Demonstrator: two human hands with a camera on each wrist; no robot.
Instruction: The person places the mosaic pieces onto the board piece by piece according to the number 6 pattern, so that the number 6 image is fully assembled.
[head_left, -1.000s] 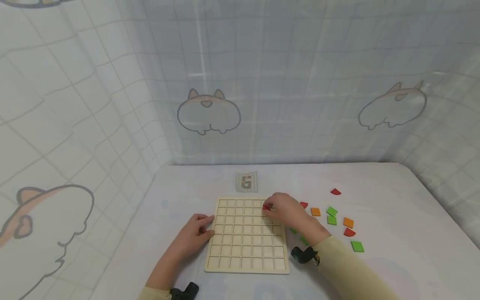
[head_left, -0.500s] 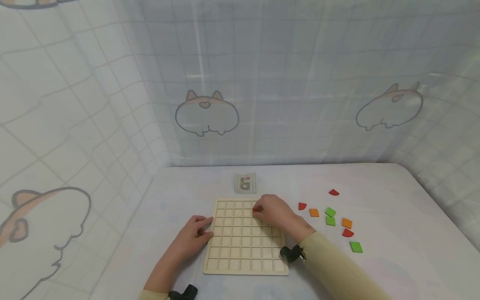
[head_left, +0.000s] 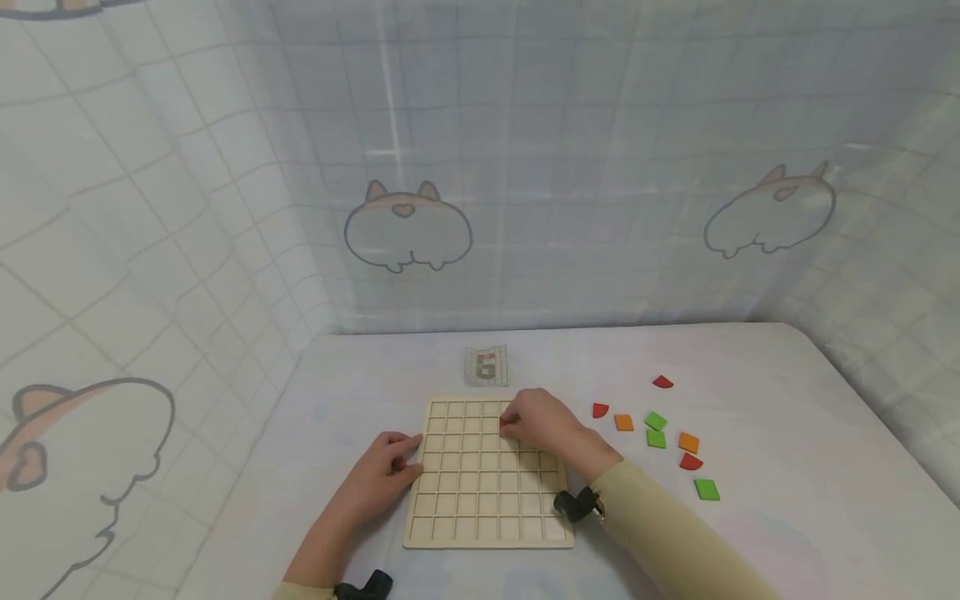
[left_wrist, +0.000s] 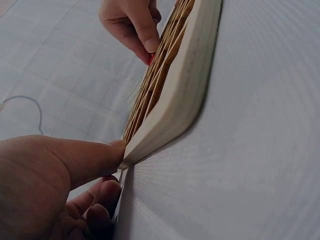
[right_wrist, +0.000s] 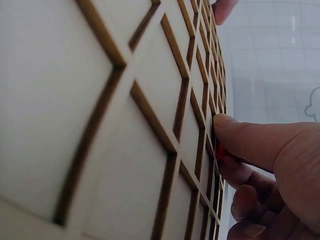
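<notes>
A pale wooden grid board lies on the table. At its left edge, my left hand rests its extended thumb and forefinger against the rim, with the other fingers loosely bent. Over the board's upper right cells, my right hand pinches a small red tile between thumb and fingers. The right wrist view shows only a sliver of the red tile beneath the thumb, close to the grid; whether it sits in a cell cannot be told.
Right of the board lie loose red quarter-round tiles, orange tiles and green tiles. Behind it lies a small patterned card with a G-like figure. Patterned curtains enclose the table.
My right hand has moved left across the board with the red tile, then stayed nearly still over the upper cells. My left hand keeps its place at the rim.
</notes>
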